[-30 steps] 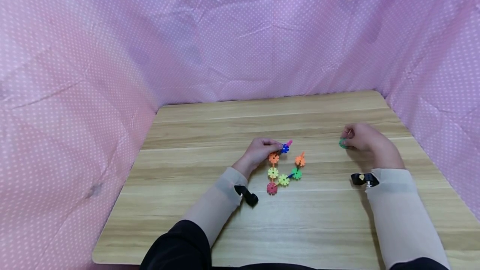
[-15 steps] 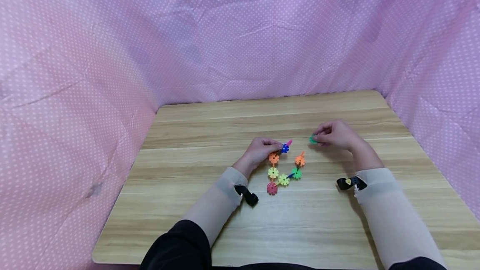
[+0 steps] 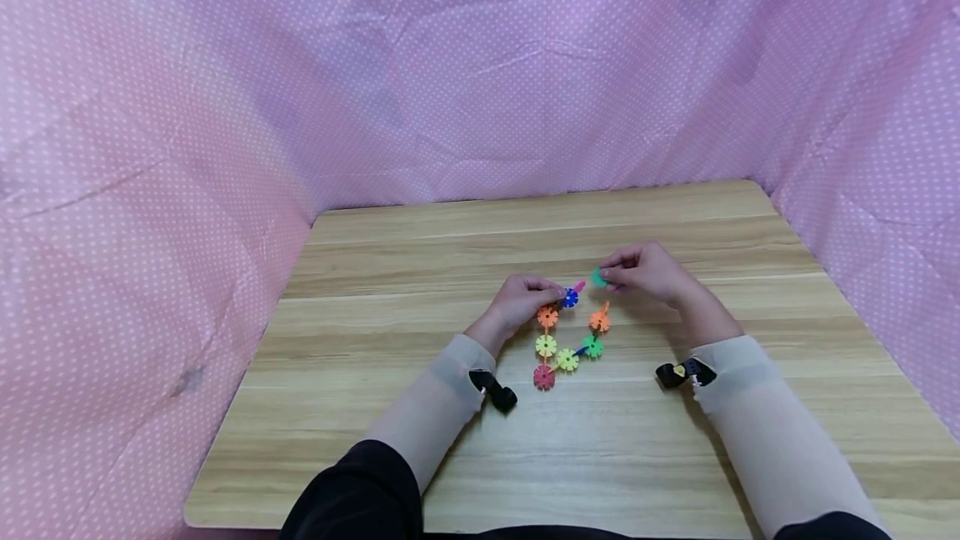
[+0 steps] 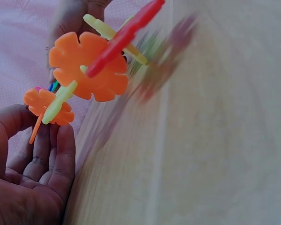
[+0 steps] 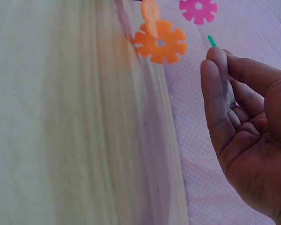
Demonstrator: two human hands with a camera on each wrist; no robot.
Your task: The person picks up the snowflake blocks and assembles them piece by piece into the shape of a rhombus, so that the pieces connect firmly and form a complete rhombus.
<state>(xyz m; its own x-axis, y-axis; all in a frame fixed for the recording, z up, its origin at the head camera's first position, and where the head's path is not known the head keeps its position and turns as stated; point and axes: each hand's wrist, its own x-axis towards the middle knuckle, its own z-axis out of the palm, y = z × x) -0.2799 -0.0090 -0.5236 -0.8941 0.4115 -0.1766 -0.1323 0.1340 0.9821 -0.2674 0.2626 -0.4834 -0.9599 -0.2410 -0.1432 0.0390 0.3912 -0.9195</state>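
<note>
A chain of interlocking snowflake discs, with a yellow disc (image 3: 546,346) on its left side, forms an open loop in the head view. My left hand (image 3: 516,304) pinches the chain near its blue disc (image 3: 570,297); the fingers cover part of that spot. A pink disc (image 5: 195,12) sits on edge at this end. At the other end is an orange disc (image 5: 175,36) with another orange piece slotted into it. My right hand (image 3: 643,272) pinches a loose green disc (image 3: 598,277) just right of the pink one, apart from it. In the right wrist view, fingers hide most of the green disc.
The wooden table (image 3: 375,273) lies beneath both arms. Pink dotted cloth (image 3: 480,65) hangs behind and at the sides. A black wrist camera (image 3: 493,392) sits on the left sleeve, another black camera (image 3: 684,373) on the right.
My right hand has moved left with the green disc, from the right part of the table to close beside the chain's pink end. The left hand and chain have stayed nearly still.
</note>
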